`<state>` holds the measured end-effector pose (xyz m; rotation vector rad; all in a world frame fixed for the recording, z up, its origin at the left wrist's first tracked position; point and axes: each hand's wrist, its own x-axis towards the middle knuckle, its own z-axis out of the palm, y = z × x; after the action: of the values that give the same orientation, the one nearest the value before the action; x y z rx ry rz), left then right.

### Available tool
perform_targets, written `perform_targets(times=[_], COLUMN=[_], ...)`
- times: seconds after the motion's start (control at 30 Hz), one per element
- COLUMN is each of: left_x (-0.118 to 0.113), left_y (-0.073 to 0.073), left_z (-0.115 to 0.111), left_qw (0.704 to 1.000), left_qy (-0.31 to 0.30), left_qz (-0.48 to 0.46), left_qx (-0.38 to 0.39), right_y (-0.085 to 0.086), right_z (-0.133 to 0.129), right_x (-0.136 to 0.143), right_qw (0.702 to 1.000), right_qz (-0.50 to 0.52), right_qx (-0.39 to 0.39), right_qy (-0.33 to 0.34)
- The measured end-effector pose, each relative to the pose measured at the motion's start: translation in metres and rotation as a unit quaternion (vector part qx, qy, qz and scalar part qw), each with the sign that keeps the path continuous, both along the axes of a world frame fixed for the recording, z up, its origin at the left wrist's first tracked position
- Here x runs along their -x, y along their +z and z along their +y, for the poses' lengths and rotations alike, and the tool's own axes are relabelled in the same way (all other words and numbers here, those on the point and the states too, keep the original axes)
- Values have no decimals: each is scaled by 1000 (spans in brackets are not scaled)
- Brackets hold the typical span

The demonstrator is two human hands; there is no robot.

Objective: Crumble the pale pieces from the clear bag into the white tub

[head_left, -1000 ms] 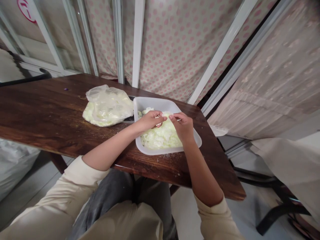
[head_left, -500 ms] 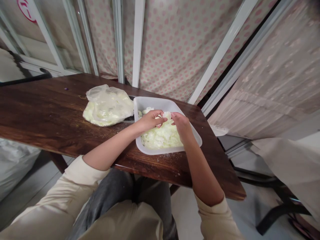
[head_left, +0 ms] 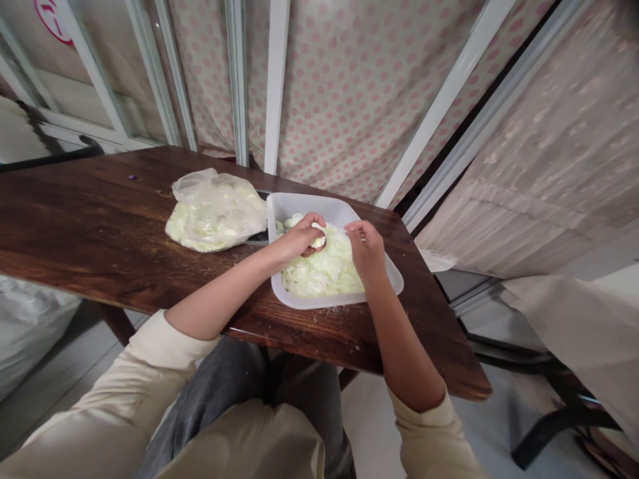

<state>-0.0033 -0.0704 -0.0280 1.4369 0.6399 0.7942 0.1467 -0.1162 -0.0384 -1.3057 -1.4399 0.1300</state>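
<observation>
A white plastic tub [head_left: 312, 201] with rounded corners sits on the dark wooden table, filled with soft-looking pale green-white pieces [head_left: 327, 269] whose kind I cannot make out. Over the left part of the tub, my left hand [head_left: 303, 237] is closed around a small pale ruffled piece [head_left: 318, 238] that shows between thumb and fingers. My right hand [head_left: 367, 245] hovers above the tub's right side, apart from the left, its thumb and fingertips drawn together. Whatever those fingertips pinch, if anything, is too small to tell.
A clear plastic bag [head_left: 217, 209] of similar pale pieces lies left of the tub on the table [head_left: 100, 226]. White bits are scattered near the front edge. Behind the table stand framed panes with a pink-dotted curtain [head_left: 349, 100]. A black metal leg [head_left: 559, 422] is at lower right.
My hands, close together half a second ago at a pale piece, have moved apart. The right went slightly right; the left fingers have curled around the ruffled piece.
</observation>
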Motion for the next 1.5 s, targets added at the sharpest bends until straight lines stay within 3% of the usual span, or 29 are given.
perform_targets(times=[0.27, 0.53, 0.8, 1.17, 1.5], left_x=[1, 0, 3, 3, 3], left_y=[-3, -4, -2, -5, -5], left_z=[0, -1, 0, 1, 3], left_qw=[997, 997, 994, 989, 992], left_qy=[-42, -41, -33, -41, -11], left_qz=[-36, -11, 6, -18, -23], left_qx=[-60, -61, -100, -139, -125], right_y=[1, 4, 2, 1, -3], right_z=[-6, -4, 1, -1, 1], right_x=[8, 5, 0, -1, -7], right_qw=[990, 986, 994, 990, 1000], right_qz=[-62, 10, 39, 28, 8], right_qx=[61, 81, 40, 59, 11], right_qy=[111, 146, 98, 127, -26])
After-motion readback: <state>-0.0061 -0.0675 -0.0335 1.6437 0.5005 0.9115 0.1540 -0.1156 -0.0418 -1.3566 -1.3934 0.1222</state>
